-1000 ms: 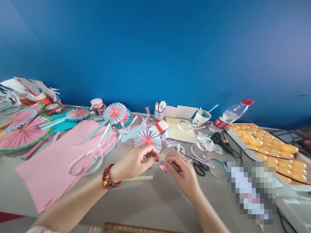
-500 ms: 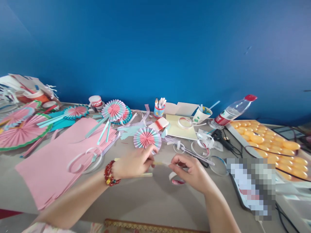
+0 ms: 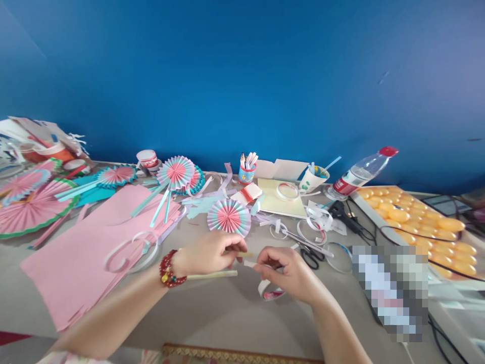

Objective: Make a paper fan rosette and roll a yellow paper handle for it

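My left hand [image 3: 215, 253], with a red bead bracelet at its wrist, pinches a thin pale-yellow paper strip [image 3: 246, 255] whose end sticks out past the fingertips. A second pale-yellow strip [image 3: 217, 275] lies on the table below that hand. My right hand [image 3: 286, 270] is closed on the white end of a tape roll [image 3: 270, 293]; the roll hangs under the fingers. The free tape end points toward the left fingertips, just below the yellow strip. Beyond my hands lies a pleated paper rosette [image 3: 229, 217], pink in the middle with blue and lilac edges.
Pink paper sheets [image 3: 79, 253] and finished paper fans [image 3: 176, 173] cover the left side. Black-handled scissors [image 3: 311, 257], a glue gun [image 3: 344, 216], a bottle [image 3: 359, 174] and a tray of orange balloons [image 3: 409, 217] are on the right. A pen cup [image 3: 247, 173] stands behind.
My right hand has moved slightly left and down with the tape roll, and a white tape end now shows beyond its fingers. The scissors' handles have come into sight. My left hand barely moved.
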Motion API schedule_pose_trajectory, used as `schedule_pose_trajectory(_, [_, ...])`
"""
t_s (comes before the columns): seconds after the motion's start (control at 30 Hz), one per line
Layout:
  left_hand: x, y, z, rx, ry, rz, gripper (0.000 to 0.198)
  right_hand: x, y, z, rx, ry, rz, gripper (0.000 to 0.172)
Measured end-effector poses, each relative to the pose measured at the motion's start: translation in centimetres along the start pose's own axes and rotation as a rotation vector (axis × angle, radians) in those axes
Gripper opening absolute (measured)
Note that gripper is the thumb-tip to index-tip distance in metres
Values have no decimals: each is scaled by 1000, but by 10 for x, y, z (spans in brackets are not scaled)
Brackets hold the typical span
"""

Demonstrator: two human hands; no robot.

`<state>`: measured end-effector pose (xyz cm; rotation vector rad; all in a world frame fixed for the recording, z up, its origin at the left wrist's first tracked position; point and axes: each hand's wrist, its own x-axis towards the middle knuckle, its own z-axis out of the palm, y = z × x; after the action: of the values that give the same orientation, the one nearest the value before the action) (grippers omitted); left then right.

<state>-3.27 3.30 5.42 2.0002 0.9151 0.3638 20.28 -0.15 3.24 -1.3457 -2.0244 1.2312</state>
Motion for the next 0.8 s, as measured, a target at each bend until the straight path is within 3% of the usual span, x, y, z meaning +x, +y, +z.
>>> schedule_pose_trajectory(0.8, [-2,6,2,60,-13,36,24,5,-1,1,-113,2,-32,19])
